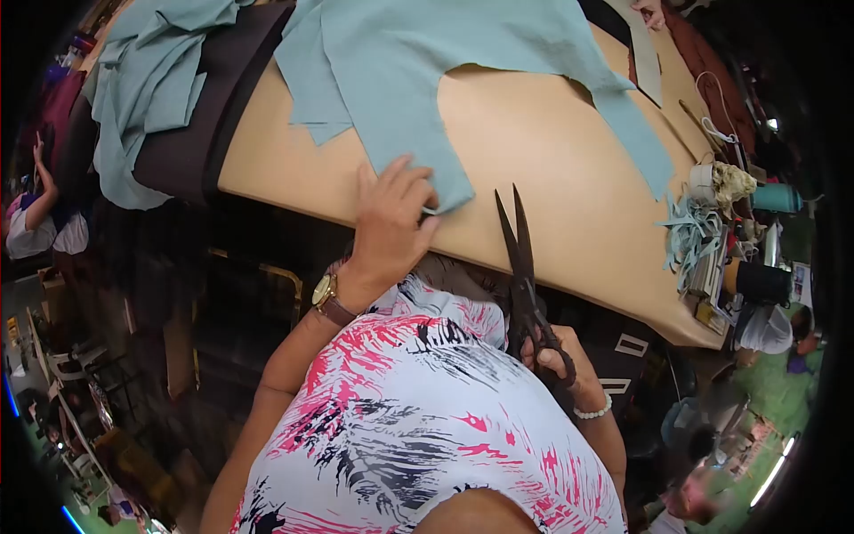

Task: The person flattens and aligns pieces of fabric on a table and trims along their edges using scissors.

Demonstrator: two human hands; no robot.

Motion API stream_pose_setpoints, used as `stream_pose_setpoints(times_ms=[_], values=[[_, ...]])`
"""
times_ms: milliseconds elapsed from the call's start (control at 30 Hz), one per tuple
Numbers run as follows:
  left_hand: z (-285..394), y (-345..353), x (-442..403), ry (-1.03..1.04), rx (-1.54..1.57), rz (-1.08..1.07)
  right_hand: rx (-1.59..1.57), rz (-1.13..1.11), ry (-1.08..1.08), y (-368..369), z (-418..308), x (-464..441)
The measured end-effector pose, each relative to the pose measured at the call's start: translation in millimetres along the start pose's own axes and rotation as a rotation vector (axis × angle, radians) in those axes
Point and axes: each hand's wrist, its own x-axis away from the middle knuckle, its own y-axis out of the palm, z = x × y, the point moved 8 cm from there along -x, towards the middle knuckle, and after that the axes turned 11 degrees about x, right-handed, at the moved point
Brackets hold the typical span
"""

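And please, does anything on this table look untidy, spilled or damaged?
Nothing looks spilled or clearly damaged. Only the thin teal fabric strips look untidy: they sit tangled at the table's right end, while the large teal cloth lies mostly flat.

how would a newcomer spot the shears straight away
Start at the tan table and follow its near edge to the right hand, which grips the shears. Their two long, dark, slightly parted blades taper to sharp points and show against the tabletop, unlike the soft blue-green fabric nearby.
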Motion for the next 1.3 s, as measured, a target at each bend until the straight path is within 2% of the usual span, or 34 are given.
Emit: stream_pose_setpoints(times_ms=[100, 200, 300, 500, 733, 1300], values=[[16, 17, 6, 0.047, 0.189, -0.165, 0.111, -0.008, -0.007, -9, 10, 8], [33, 26, 15, 0.095, 0.178, -0.145, 0.187, -0.016, 0.026, -14, 16, 19], [47, 29, 15, 0.234, 0.076, -0.041, 0.231, -0.021, 0.076, -13, 14, 27], [61, 40, 18, 0.365, 0.053, -0.069, 0.195, -0.01, 0.126, -8, 15, 32], [64, 43, 21, 0.408, 0.157, -0.033, 0.294, -0.018, 0.137, -14, 10, 33], [69, 43, 22, 0.458, 0.16, -0.038, 0.255, 0.017, 0.09, -12, 3, 12]])
